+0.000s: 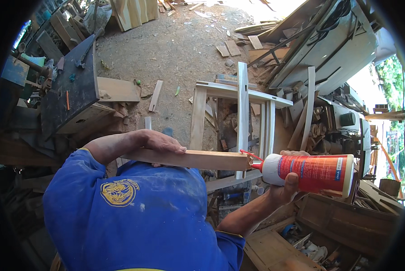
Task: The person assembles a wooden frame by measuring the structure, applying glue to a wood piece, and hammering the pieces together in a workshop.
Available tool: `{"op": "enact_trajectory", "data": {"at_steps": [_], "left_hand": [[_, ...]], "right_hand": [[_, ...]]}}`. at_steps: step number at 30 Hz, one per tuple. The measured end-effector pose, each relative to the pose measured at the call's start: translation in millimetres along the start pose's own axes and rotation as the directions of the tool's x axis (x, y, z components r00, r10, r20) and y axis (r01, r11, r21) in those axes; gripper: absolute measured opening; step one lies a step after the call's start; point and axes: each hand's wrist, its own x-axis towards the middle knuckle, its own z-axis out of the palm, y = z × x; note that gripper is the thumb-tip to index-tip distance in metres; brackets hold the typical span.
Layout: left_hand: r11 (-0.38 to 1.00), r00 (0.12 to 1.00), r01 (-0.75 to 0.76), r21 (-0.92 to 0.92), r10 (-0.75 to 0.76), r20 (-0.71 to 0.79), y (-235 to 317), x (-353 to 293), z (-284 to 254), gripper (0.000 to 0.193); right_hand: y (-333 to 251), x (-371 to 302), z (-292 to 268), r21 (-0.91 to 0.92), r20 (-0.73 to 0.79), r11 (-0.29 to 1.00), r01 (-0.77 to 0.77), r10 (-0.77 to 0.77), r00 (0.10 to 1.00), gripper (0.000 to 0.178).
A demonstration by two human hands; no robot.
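My left hand [159, 142] is closed round a wooden rail [202, 160], fingers over its top edge and some tips showing below. The rail lies level across my body, its notched end to the right. In my right hand [284, 190] is a red glue bottle [322, 174] with a white collar, tipped on its side. Its red nozzle points left and meets or nearly meets the rail's end. A thin red strip slants up from the nozzle. Beyond the rail stands a pale wooden frame [238, 92], with a long slotted piece [242, 108] lying across it.
A dark bench [74, 86] at the left carries a pencil [68, 100] and a hammer-like tool. One wooden offcut [155, 95] lies on the dusty floor [152, 49]. Boards [328, 54] lean at the back right. Below right sits a wooden box [347, 221] near scraps.
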Motion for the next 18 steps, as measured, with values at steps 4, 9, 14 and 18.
{"op": "enact_trajectory", "data": {"at_steps": [4, 9, 14, 18], "left_hand": [[0.999, 1.000, 0.024, 0.026, -0.024, 0.011, 1, -2, 2, 0.070], [1.000, 1.000, -0.013, -0.007, 0.013, 0.000, 7, -2, 7, 0.071], [0.989, 0.982, 0.130, 0.074, -0.118, -0.145, 14, -9, 13, 0.068], [0.922, 0.904, 0.055, 0.384, 0.117, -0.411, 18, -11, 25, 0.062]], "right_hand": [[4, -1, -2, 0.045, 0.025, 0.999, -0.021, 0.019, 0.999, 0.078], [13, 0, 10, -0.053, -0.054, 0.993, 0.107, -0.110, 0.993, 0.071], [4, 14, 20, 0.099, -0.260, 0.990, 0.103, -0.074, 0.963, 0.067], [-6, 24, 9, 0.374, -0.462, 0.927, -0.027, 0.212, 0.861, 0.058]]}}
